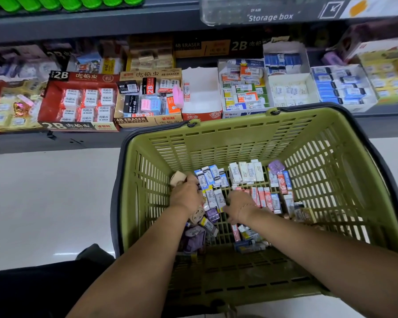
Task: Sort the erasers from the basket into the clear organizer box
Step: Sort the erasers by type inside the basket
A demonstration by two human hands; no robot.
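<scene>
Found erasers [246, 173] strewn over basket [216, 143] bottom, thickest toward far and right edges, some in rows. Noted left grip [185, 195] curled onto blue-white ones by left wall. Saw right grip [240, 204] dug in mid-bottom; could not see its fingers, so could not tell whether pinching or spread. Judged pieces light, stiff, slick in paper sleeves; best pinched across long sides, several stacked together. Spotted clear box [251, 12] at right end of upper shelf [90, 21], well apart from basket. Logged basket set on pale floor [44, 203] against lower shelf [55, 143] packed with cartons [78, 99].
</scene>
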